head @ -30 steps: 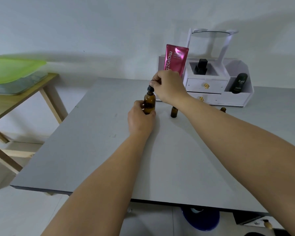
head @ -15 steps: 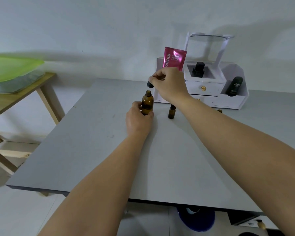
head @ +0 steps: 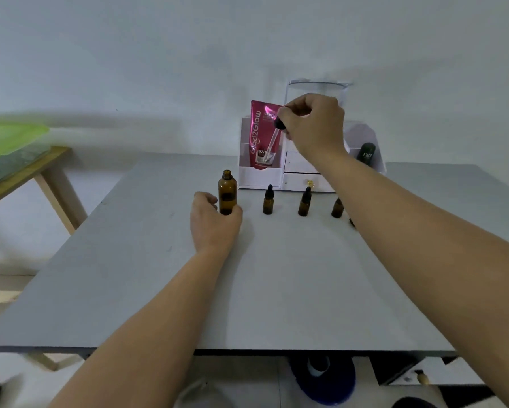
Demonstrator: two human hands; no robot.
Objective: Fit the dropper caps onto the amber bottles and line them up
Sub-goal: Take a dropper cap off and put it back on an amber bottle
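half a second ago i had the dropper cap (head: 279,123) just clear of the neck of the large amber bottle (head: 227,192), and a second ago it sat on that neck. now the right hand (head: 315,125) has carried it well up and off to the right. the whole glass pipette (head: 270,144) is out, slanting down and leftward from the fingertips in front of the pink tube (head: 260,134). the bottle's mouth stands open. the view has tipped as well, so more of the row of small bottles shows than before.

right hand: raised, back of the hand toward me, fingers curled and bunched. thumb and forefinger pinch the black rubber bulb at the hand's left edge. the forearm runs back across the right side of the grey table (head: 159,290).

left hand (head: 215,222): resting on the table, thumb and fingers wrapped around the base of the large amber bottle, which stands upright between them (neck and shoulder rise free above the fingers).

right of the left fingers, apart from them, stands the first small bottle (head: 268,202), capped, then the second small bottle (head: 304,204), also capped. the third small bottle (head: 337,208) is partly behind the right forearm, and i cannot tell its cap. below the right fingers, behind the row, sits the white organiser (head: 259,178).
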